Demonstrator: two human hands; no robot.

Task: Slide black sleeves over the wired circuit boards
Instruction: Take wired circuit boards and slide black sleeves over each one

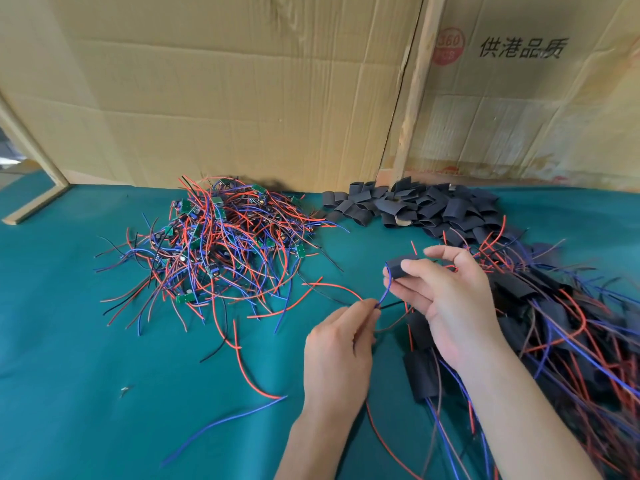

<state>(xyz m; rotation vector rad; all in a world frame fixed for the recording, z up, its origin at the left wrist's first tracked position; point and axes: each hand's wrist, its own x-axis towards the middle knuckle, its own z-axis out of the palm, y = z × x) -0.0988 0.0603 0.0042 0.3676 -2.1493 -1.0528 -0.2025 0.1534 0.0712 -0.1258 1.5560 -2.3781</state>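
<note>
A black sleeve (401, 266) is held above the green cloth (86, 358), right of centre, between the board pile (214, 244) and the finished pile (561, 323). Its long axis runs roughly left to right, the open left end pointing toward the board pile. A blue wire (387, 289) is seen leaving that left end and curving down toward the near side.

The sleeve is gripped by the right hand (446, 299), thumb laid along its near face and index finger curled over the top; the palm is turned leftward and the forearm enters from the lower right corner. The blue wire, together with a black and a red one, is pinched by the left hand (339, 344) between thumb and fingertips, just below and left of the sleeve; its back faces up, its remaining fingers are curled, and the wrist comes in from the bottom edge.

Loose sleeves (415, 206) are heaped at the back, against the cardboard (242, 81).
</note>
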